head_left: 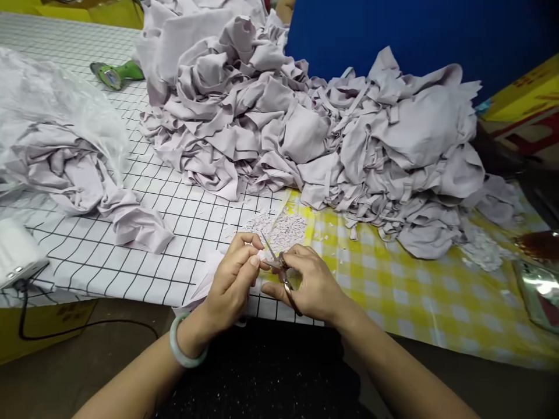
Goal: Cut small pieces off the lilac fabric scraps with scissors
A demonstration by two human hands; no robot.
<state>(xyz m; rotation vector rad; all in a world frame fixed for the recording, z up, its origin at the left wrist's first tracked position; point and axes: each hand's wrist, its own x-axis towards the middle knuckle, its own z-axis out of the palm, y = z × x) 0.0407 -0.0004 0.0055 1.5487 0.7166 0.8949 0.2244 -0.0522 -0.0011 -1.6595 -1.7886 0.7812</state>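
Note:
Scissors [285,280] sit in my right hand [312,282], fingers closed around the handles and blades pointing up and left. My left hand [238,273] pinches a piece of pale lilac cloth [201,289], most of which hangs behind the wrist at the table edge. The blades are spread and lie close to the left fingertips; whether they touch the cloth I cannot tell. Just beyond both hands lies a scatter of tiny cloth snippets [286,228].
A large heap of lilac cloth pieces [305,131] fills the back. On the left are a clear plastic bag [52,87] with more cloth, a green rotary cutter [116,74] and a white charger [20,256] with a black cable. A blue panel [419,35] stands behind.

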